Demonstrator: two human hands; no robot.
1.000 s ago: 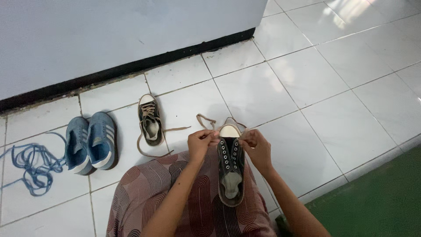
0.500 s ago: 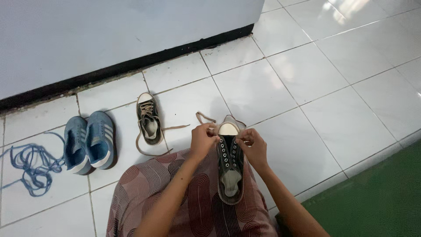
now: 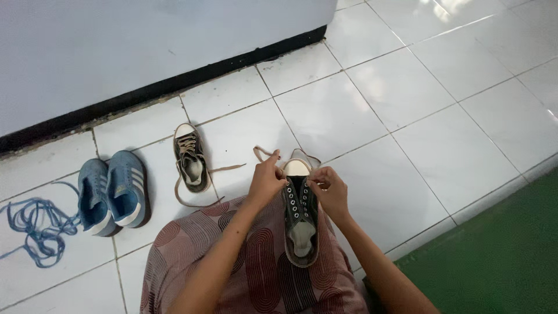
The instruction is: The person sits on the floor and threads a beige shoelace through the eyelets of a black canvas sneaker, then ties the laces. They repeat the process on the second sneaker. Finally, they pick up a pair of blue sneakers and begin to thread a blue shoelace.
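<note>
Head view: dark sneaker [image 3: 300, 216] lies on the lap, on the patterned skirt [image 3: 256, 267], toe pointing away. Left hand [image 3: 265, 181] and right hand [image 3: 330, 191] each pinch the tan lace [image 3: 268, 154] at the toe-end eyelets. Since a second ago both hands closed in toward the toe cap; lacing is at the first eyelets. Matching sneaker [image 3: 189, 158] and blue pair [image 3: 113, 192] sit on the floor tiles near the wall.

You have just one view, from the camera on your head. It looks down and a bit forward, over your lap and onto the white tile floor [image 3: 442, 151]. Your left hand [image 3: 264, 183] and right hand [image 3: 331, 192] are close, near the middle of the picture. The wall [image 3: 116, 52] is farther off, across the top. The green mat [image 3: 500, 256] fills the bottom right corner.
</note>
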